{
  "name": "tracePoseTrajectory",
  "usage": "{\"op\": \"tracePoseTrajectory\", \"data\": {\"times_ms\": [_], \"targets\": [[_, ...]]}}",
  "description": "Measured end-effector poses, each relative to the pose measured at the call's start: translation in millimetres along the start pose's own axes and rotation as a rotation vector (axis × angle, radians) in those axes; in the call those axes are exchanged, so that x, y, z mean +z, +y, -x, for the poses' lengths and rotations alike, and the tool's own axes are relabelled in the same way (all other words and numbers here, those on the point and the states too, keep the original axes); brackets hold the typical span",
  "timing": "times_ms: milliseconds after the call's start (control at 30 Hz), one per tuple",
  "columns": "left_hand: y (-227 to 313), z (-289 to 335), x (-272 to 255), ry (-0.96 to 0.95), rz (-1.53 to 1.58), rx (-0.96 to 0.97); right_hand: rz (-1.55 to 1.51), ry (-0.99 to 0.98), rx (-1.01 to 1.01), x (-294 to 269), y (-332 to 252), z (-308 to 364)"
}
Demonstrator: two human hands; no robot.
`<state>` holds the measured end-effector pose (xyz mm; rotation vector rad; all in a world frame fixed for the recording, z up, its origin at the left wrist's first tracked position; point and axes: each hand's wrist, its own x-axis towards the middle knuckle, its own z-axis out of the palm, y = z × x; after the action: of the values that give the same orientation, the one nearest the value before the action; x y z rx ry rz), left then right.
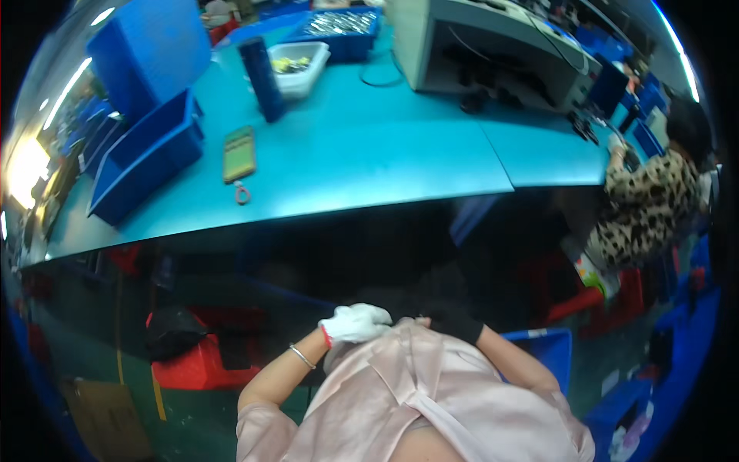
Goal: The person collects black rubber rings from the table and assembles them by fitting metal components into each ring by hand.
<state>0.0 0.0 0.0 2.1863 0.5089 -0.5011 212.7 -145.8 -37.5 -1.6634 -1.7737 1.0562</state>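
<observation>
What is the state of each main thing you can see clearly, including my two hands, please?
Left hand: white-gloved, at the shirt front.
Right hand: black-gloved, at the shirt front, grip unclear.
Phone: lying flat.
Cylinder: standing upright.
Blue bin: open-topped.
White tray: open, holding yellowish pieces.
Blue tray: open, holding shiny pieces.
Grey cabinet: front open.

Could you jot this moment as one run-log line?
left hand: white glove, at pink shirt | right hand: black covering, at shirt | grips: unclear | table: phone, blue bin, white tray
</observation>
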Motion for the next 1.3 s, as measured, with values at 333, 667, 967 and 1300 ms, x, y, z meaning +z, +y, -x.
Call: {"op": "tracePoseTrajectory", "data": {"times_ms": [333,667,967,1300], "targets": [[6.8,-3.0,-24.4,-0.052,0.149,0.028,0.180,-0.190,-0.116,-37.8,-4.7,-39.6],[20.8,-8.9,-63.5,0.059,0.031,0.071,0.397,0.712,-0.413,-170.9,-62.1,-92.9],[71.6,-12.9,-174.3,0.759,0.140,0.564,0.794,0.843,-0.111,-234.9,4.9,-146.4],[34.7,-91.4,-239.5,0.733,0.704,0.208,0.680,0.825,-0.008,-238.3,-6.6,-139.0]]}}
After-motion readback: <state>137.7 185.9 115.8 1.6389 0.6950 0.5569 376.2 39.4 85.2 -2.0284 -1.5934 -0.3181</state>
